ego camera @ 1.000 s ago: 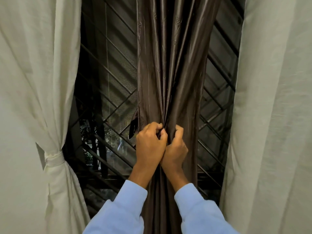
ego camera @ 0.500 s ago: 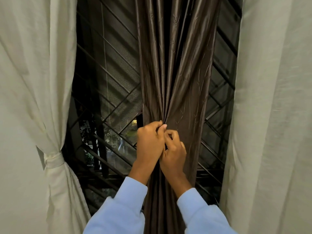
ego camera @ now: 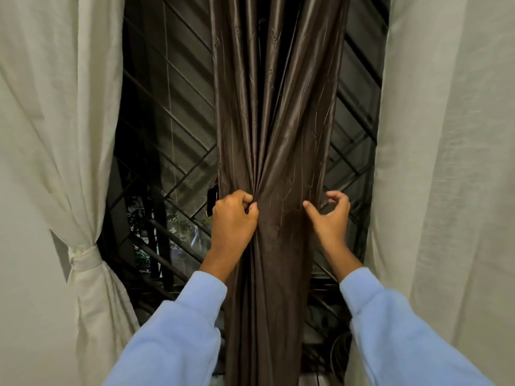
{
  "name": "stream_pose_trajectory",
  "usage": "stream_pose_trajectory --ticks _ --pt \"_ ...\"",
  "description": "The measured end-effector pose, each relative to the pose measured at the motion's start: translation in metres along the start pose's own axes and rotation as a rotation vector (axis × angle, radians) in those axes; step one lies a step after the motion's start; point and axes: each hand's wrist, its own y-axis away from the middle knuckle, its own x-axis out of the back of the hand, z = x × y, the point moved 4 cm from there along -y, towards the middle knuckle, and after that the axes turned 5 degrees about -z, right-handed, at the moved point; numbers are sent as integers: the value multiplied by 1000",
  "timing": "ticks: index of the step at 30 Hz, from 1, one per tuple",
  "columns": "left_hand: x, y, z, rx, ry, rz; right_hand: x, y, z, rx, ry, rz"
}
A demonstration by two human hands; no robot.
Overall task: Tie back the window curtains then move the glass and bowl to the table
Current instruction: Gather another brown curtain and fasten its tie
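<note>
Facing a window barred by a dark diagonal grille (ego camera: 172, 129), with greenery (ego camera: 139, 218) showing dimly through its lower left part. Looking straight at a glossy brown curtain (ego camera: 278, 107) hanging down the middle and blocking the centre of the grille from top to bottom. Clenching the left hand (ego camera: 234, 218) round a bunch of its folds at the pinch point, thumb and fingers closing on the cloth. Holding the right hand (ego camera: 330, 218) apart from the left, at the brown curtain's right edge, fingers loosely hooked and grasping nothing, thumb tip touching the front of the cloth. Reaching in from below in pale blue sleeves (ego camera: 178, 330). Noticing a small dark strap-like piece (ego camera: 211, 200) just beside the left hand, too unclear to identify. Seeing a left cream curtain (ego camera: 55, 107) already cinched by a cream tieback (ego camera: 83, 256), and a right cream curtain (ego camera: 446, 135) hanging loose along the window's right side.
</note>
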Motion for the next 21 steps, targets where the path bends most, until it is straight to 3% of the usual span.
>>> stream_pose_trajectory --ticks 3,5,7,9,15,21 --pt "-2 1 0 -4 10 1 2 -26 -6 -280 -285 -138" --pt "-5 0 -2 -3 7 18 4 -35 -10 -330 -344 -223" --pt "-6 0 -3 3 8 34 8 -38 -10 -283 -240 -208" --pt "-7 0 -4 12 6 38 14 -35 -7 -192 -138 -83" --pt "-15 -2 1 46 -50 27 20 13 -33 44 -109 234" --pt "-23 -1 7 33 -60 12 -12 55 -63 298 130 126"
